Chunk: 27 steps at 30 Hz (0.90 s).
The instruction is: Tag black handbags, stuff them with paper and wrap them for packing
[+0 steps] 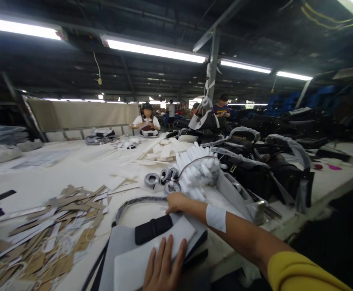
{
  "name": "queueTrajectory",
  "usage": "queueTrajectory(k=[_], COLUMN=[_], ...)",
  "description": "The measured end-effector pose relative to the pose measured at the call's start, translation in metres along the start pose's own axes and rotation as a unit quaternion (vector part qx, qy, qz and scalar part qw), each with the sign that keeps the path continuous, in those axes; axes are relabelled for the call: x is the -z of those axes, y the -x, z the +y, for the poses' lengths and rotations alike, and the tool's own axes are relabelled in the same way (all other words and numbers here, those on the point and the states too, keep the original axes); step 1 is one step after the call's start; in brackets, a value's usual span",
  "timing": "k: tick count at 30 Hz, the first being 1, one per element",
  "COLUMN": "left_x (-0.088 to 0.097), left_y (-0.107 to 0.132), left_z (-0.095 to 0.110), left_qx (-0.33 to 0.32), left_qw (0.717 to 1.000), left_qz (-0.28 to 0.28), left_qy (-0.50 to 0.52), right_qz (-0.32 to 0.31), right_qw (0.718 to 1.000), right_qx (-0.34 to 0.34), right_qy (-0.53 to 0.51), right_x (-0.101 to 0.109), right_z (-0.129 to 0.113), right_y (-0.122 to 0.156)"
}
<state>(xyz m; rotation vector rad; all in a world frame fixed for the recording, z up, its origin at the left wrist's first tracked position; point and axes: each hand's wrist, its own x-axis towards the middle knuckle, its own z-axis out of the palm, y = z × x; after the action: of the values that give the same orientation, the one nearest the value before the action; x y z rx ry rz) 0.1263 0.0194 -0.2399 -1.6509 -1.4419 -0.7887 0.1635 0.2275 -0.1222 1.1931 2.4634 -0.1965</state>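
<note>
My left hand (166, 262) lies flat with fingers apart on a white foam sheet (134, 262). The sheet rests at a slant over a handbag (118, 238) with a grey front, a black strap tab (154, 229) and a plastic-wrapped handle (140, 199). My right hand (176, 202) reaches past the bag, its fingers curled, just in front of a plastic-wrapped coiled strap (172, 187). What those fingers hold, if anything, is hidden. Other coiled straps (151, 180) sit beside it.
Brown and white paper tags (58, 234) lie heaped on the left. A pile of white wrapped rolls (197, 165) and several black handbags (252, 173) stand on the right, near the table edge (340, 194). Across the table sits a person (146, 121); others stand farther back.
</note>
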Motion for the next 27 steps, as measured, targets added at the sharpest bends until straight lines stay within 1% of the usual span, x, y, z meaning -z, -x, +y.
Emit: queueTrajectory(k=[3,7,10,13,16,18,20,24,27], left_x=[0.004,0.007,0.008,0.014,0.023,0.029,0.032,0.034,0.036], left_y=[-0.001,-0.002,-0.003,-0.006,-0.01,-0.013,-0.015,-0.019,-0.021], left_z=[-0.001,-0.001,-0.002,-0.002,-0.001,0.001,0.001,0.0,-0.001], left_qx=[-0.002,0.002,0.001,-0.003,-0.001,0.002,0.008,0.008,0.005], left_qw=[1.0,1.0,0.999,0.999,0.997,0.994,0.992,0.99,0.989], left_qz=[-0.017,-0.03,-0.034,-0.041,-0.079,-0.11,-0.127,-0.139,-0.147], left_qy=[0.002,0.007,0.017,0.023,0.024,0.019,0.016,0.02,0.021], right_qz=[-0.007,0.0,0.01,0.014,0.015,0.014,0.022,0.08,0.126], right_qw=[1.0,0.998,0.994,0.983,0.965,0.949,0.931,0.89,0.858], right_qx=[0.011,0.022,0.031,0.045,0.059,0.071,0.089,0.126,0.152], right_qy=[-0.014,-0.054,-0.107,-0.178,-0.257,-0.307,-0.353,-0.43,-0.475], right_x=[-0.001,-0.003,-0.005,-0.006,-0.01,-0.014,-0.019,-0.026,-0.028], right_z=[0.002,0.005,0.01,0.019,0.03,0.036,0.041,0.044,0.045], right_y=[0.002,0.007,0.007,0.005,0.002,0.0,-0.001,0.001,0.005])
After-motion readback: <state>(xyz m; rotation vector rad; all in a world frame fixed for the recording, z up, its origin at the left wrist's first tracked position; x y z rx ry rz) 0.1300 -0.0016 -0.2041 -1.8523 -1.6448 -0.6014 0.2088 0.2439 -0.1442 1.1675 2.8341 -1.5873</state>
